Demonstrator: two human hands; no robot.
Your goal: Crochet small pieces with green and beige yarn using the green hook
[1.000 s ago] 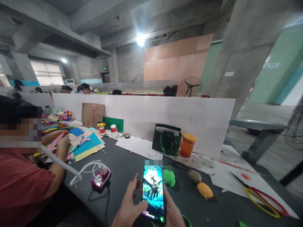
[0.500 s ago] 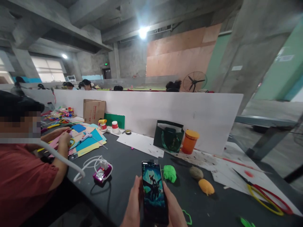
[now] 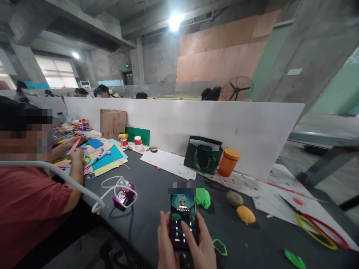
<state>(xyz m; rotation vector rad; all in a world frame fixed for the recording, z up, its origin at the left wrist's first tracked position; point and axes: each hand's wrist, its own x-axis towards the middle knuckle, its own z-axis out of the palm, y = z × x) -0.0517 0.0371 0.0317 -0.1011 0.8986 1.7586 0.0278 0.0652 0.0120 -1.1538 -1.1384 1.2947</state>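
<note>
A black smartphone (image 3: 175,220) is held upright over the near edge of the dark table. Its lit screen shows a keypad. My left hand (image 3: 166,243) is closed around the phone's left side. Gripping the right side is my right hand (image 3: 202,241), its thumb lying across the screen over the keypad. Just behind the phone sits a green ball of yarn (image 3: 203,198), partly covered by it. A loop of green yarn (image 3: 220,247) lies to the right of my right hand. Farther right are a brown ball (image 3: 235,198) and an orange-yellow ball (image 3: 246,215).
Large scissors (image 3: 316,229) with red and yellow handles lie at right. A dark green bag (image 3: 202,155) and an orange jar (image 3: 229,162) stand by the white partition (image 3: 252,127). A purple power strip (image 3: 123,196) with white cable is at left, beside a person in a red shirt (image 3: 33,209).
The phone's screen has switched from a picture to a keypad, and my right thumb has moved onto it. The camera view has shifted slightly. The neighbour's hands have moved a little.
</note>
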